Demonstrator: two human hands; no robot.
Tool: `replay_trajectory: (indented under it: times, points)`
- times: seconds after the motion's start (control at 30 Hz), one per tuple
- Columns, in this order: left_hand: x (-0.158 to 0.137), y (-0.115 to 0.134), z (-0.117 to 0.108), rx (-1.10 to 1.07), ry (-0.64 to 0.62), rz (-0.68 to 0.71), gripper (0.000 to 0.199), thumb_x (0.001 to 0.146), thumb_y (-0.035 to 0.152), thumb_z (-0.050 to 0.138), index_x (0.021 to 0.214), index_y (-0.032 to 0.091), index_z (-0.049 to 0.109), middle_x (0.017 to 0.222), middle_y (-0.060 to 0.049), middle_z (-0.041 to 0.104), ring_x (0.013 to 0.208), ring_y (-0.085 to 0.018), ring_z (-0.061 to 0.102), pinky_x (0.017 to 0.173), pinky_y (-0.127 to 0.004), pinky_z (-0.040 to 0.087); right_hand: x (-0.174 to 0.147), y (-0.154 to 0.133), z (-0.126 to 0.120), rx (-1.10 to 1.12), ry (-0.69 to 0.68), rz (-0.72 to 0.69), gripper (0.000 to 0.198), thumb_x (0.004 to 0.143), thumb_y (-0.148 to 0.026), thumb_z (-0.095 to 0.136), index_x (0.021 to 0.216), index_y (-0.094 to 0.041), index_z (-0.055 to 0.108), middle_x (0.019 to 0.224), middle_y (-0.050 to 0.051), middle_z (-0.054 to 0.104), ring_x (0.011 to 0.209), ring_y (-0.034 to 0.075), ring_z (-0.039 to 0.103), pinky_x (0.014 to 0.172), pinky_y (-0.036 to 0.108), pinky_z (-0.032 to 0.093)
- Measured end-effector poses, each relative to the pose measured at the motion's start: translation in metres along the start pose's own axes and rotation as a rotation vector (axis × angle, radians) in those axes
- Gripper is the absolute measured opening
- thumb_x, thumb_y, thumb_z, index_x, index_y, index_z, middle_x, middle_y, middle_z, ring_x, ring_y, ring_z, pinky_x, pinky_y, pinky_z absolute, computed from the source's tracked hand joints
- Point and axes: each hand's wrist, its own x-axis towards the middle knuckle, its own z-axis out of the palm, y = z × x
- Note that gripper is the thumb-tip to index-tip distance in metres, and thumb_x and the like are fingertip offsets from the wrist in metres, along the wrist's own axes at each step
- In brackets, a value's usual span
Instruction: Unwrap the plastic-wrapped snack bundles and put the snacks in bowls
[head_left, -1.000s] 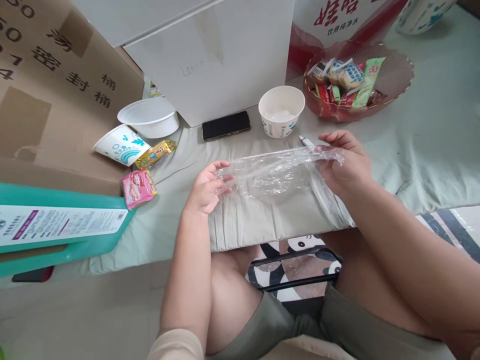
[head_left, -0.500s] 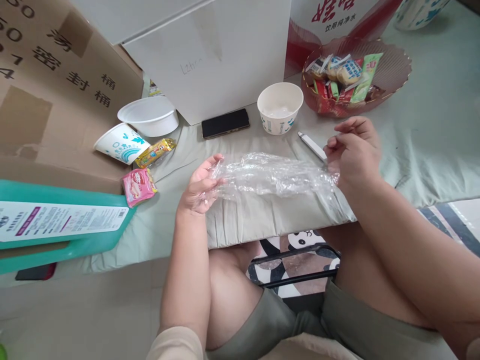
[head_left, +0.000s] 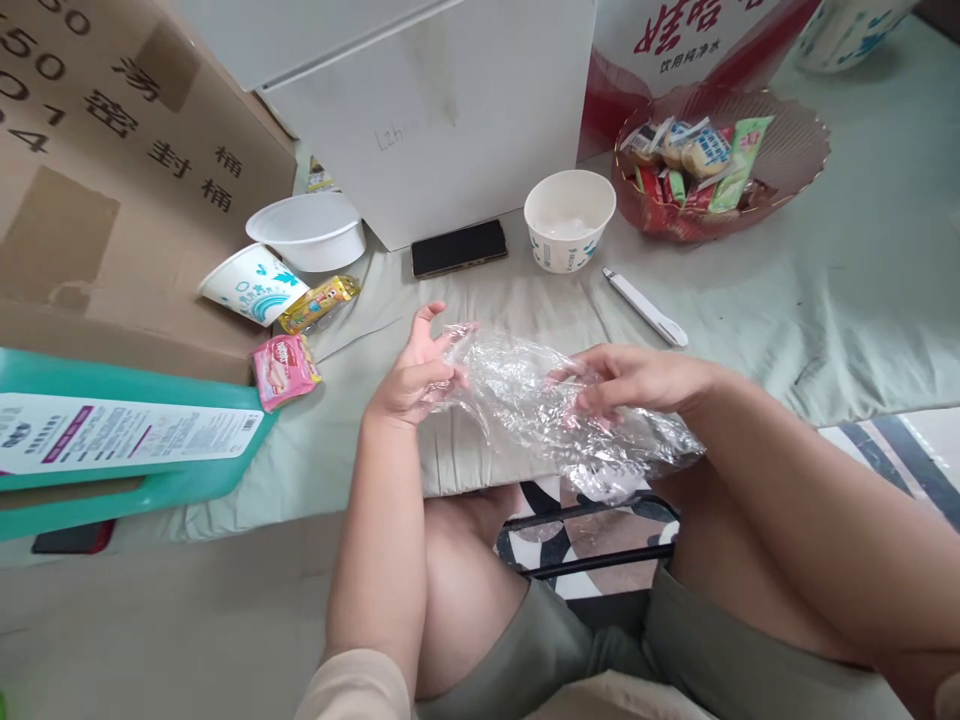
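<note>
Clear plastic film (head_left: 517, 385) lies crumpled between the two hands in the head view, its lower part sagging over the near edge of the cloth-covered table (head_left: 862, 320). It could cling to itself and bunch further, I judge, since it is thin and already creased; a hard tug between the hands might tear it. If the grip loosened, the overhanging part might drag it off that near edge.

The left hand (head_left: 417, 380) has its forefinger raised and spread, while the thumb and other fingers look pinched together on one end of the film. The right hand (head_left: 637, 380) is loosely curled against the film's middle, thumb and fingers touching it; whether they are closed on it I cannot tell. Just beyond this hand, toward the table's far edge, lies a slim white tool (head_left: 645, 307).
</note>
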Motion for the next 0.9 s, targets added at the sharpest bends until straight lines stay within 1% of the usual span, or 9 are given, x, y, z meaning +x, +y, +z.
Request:
replay_trajectory:
  times: [0.1, 0.2, 0.33, 0.4, 0.43, 0.57, 0.67, 0.73, 0.9]
  points:
    - [0.005, 0.002, -0.002, 0.019, 0.105, 0.007, 0.091, 0.051, 0.006, 0.071, 0.13, 0.038, 0.043, 0.119, -0.004, 0.063, 0.049, -0.005, 0.058, 0.036, -0.014, 0.026, 0.001, -0.001, -0.001, -0.073, -0.025, 0.007, 0.022, 0.085, -0.026, 0.071, 0.105, -0.017, 0.072, 0.065, -0.003, 0.07, 0.041, 0.004, 0.047, 0.037, 0.017, 0.033]
    - [0.012, 0.002, -0.004, -0.052, 0.305, 0.147, 0.081, 0.052, 0.004, 0.065, 0.123, 0.038, 0.045, 0.108, 0.002, 0.065, 0.051, -0.004, 0.057, 0.037, -0.014, 0.026, 0.001, -0.001, -0.001, -0.087, 0.007, -0.02, 0.02, 0.084, -0.024, 0.069, 0.102, -0.018, 0.075, 0.056, -0.006, 0.062, 0.04, 0.005, 0.044, 0.036, 0.018, 0.027]
    - [0.02, 0.0, -0.003, -0.27, 0.555, 0.254, 0.04, 0.061, 0.014, 0.061, 0.099, 0.026, 0.053, 0.086, 0.004, 0.063, 0.05, -0.004, 0.054, 0.04, -0.016, 0.032, 0.0, -0.001, 0.005, 0.024, 0.138, -0.108, 0.029, 0.081, -0.027, 0.071, 0.11, -0.02, 0.072, 0.054, -0.006, 0.059, 0.042, 0.008, 0.046, 0.038, 0.02, 0.031]
    - [0.022, -0.002, 0.004, -0.314, 0.508, 0.184, 0.022, 0.071, 0.029, 0.062, 0.09, 0.021, 0.056, 0.079, 0.002, 0.063, 0.051, -0.006, 0.056, 0.043, -0.018, 0.039, 0.002, 0.0, 0.011, 0.104, 0.285, -0.216, 0.032, 0.08, -0.027, 0.072, 0.111, -0.021, 0.07, 0.056, -0.006, 0.06, 0.045, 0.008, 0.048, 0.042, 0.021, 0.035]
    - [0.021, -0.004, 0.009, -0.307, 0.443, 0.14, 0.023, 0.075, 0.038, 0.061, 0.09, 0.02, 0.057, 0.08, 0.0, 0.064, 0.055, -0.009, 0.06, 0.048, -0.02, 0.045, 0.003, 0.0, 0.013, 0.145, 0.36, -0.281, 0.032, 0.079, -0.027, 0.072, 0.111, -0.022, 0.069, 0.058, -0.006, 0.06, 0.048, 0.009, 0.05, 0.044, 0.021, 0.037]
    - [0.017, -0.011, 0.035, -0.21, 0.163, -0.007, 0.055, 0.075, 0.06, 0.068, 0.114, 0.022, 0.058, 0.101, -0.009, 0.072, 0.088, -0.022, 0.074, 0.074, -0.03, 0.058, 0.011, 0.003, 0.02, 0.255, 0.503, -0.479, 0.028, 0.079, -0.027, 0.074, 0.106, -0.025, 0.069, 0.068, -0.005, 0.065, 0.061, 0.011, 0.06, 0.06, 0.025, 0.049]
    - [0.015, -0.017, 0.047, -0.128, 0.022, -0.02, 0.088, 0.068, 0.052, 0.082, 0.142, 0.035, 0.037, 0.106, -0.006, 0.073, 0.088, -0.024, 0.075, 0.078, -0.035, 0.058, 0.017, 0.009, 0.02, 0.213, 0.47, -0.475, 0.027, 0.082, -0.032, 0.074, 0.107, -0.025, 0.07, 0.082, -0.002, 0.071, 0.073, 0.013, 0.065, 0.073, 0.029, 0.053]
    - [0.015, -0.02, 0.05, -0.071, -0.023, 0.033, 0.104, 0.067, 0.044, 0.086, 0.15, 0.042, 0.023, 0.103, -0.002, 0.073, 0.081, -0.021, 0.075, 0.078, -0.035, 0.058, 0.019, 0.013, 0.018, 0.14, 0.454, -0.461, 0.025, 0.084, -0.037, 0.073, 0.107, -0.024, 0.072, 0.091, 0.0, 0.072, 0.081, 0.014, 0.067, 0.078, 0.031, 0.053]
    - [0.017, -0.026, 0.046, 0.009, -0.083, 0.107, 0.111, 0.074, 0.038, 0.083, 0.154, 0.047, 0.007, 0.11, 0.001, 0.071, 0.087, -0.017, 0.074, 0.086, -0.034, 0.056, 0.02, 0.019, 0.014, 0.066, 0.491, -0.508, 0.02, 0.086, -0.043, 0.074, 0.091, -0.025, 0.077, 0.099, 0.003, 0.074, 0.09, 0.016, 0.068, 0.082, 0.031, 0.054]
